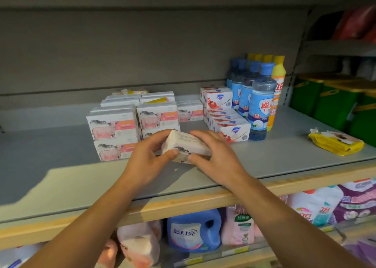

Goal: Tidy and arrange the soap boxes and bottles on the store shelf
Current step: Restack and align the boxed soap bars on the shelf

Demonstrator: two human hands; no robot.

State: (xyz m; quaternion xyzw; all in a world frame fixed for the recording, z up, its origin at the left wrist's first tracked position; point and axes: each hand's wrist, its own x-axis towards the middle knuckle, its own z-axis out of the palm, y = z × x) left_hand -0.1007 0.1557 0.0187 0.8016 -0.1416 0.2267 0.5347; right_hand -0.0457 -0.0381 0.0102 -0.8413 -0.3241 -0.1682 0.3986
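lower shelf, nearest the camera: blue detergent jug [193,230] and pink refill pouches [237,227] – not handled.

left hand [147,159] and right hand [215,157] together hold one sheep-print soap box [186,145] just above the front of the grey shelf [61,186]. left thumb on the near face, fingers curled over the top-left corner; right thumb on the near face, fingers laid over the top. box is tilted, print side facing down and toward the camera. cannot tell if its bottom edge touches the shelf.

just behind the hands: sheep-print soap stacks [114,129] – two boxes high at front left, second column beside it, more rows behind, faces forward. these look settled. one single sheep box sits farther back, near the next group.

right of those: pomegranate-print soap boxes [227,123], a row running front to back with two more on top at the rear. orderly.

behind and right: blue-capped bottles [260,102] in a line, yellow-capped bottles [277,88] beside them, upright, touching.

well apart, far right on the shelf: a yellow soft pack [335,143] lying loose and askew.

judgement: mostly done. left – seat the held box into the sheep stacks, likely the gap in front of the second column, and perhaps deal with the yellow pack.
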